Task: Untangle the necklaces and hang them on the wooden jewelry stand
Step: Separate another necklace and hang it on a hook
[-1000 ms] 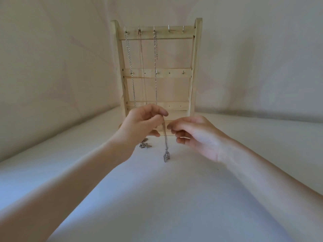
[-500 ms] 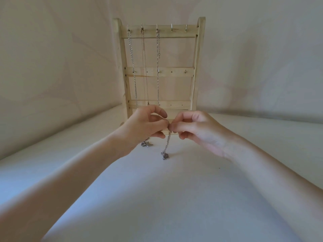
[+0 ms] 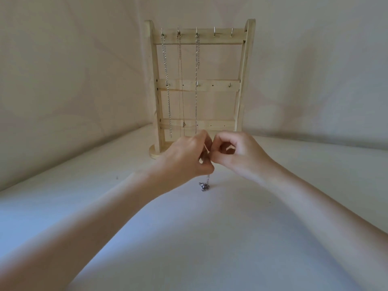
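Observation:
A wooden jewelry stand stands upright at the back of the white surface. Three silver necklaces hang from its top hooks: a chunky chain on the left, a thin one beside it, and a third chain on the middle hook. My left hand and my right hand meet fingertip to fingertip in front of the stand's base, both pinching the lower part of the third chain. Its dark pendant rests on the surface just below my hands.
Two free hooks remain on the right of the top bar. The white surface stretches out in front, with pale walls close behind and to the left of the stand.
My hands have come together on the chain. The pendant that hung in the air has dropped onto the surface. The second pendant by my left hand is now hidden.

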### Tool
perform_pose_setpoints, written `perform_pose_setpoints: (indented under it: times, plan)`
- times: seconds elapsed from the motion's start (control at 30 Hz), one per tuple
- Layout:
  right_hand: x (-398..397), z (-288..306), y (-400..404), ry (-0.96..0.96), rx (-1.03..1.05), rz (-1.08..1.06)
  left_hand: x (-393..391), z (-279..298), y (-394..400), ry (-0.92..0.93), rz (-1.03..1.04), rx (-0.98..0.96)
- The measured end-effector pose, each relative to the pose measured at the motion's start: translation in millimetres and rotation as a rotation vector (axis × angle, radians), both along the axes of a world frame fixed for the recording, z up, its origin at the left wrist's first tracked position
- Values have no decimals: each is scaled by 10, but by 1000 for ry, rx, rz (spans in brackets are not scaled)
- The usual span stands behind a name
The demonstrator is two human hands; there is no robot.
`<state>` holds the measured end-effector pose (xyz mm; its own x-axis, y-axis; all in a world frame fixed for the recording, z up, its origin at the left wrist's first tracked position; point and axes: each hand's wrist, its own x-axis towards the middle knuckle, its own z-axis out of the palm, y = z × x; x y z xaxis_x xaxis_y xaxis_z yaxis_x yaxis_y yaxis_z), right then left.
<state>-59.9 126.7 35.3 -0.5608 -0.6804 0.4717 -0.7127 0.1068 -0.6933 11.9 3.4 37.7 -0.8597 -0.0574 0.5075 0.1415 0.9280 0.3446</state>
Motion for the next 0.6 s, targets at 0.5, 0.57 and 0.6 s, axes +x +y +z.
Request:
perform_pose_setpoints:
  times: [0.5, 0.57, 0.6]
  plan:
    - [-59, 65, 40, 72, 192, 33, 38, 24, -28, -311, -117, 810]
    - [-61, 80, 57, -43, 151, 41, 40, 18, -27, -261, -92, 700]
    - [-59, 80, 68, -117, 114, 48, 37, 14, -19, -224, -86, 605]
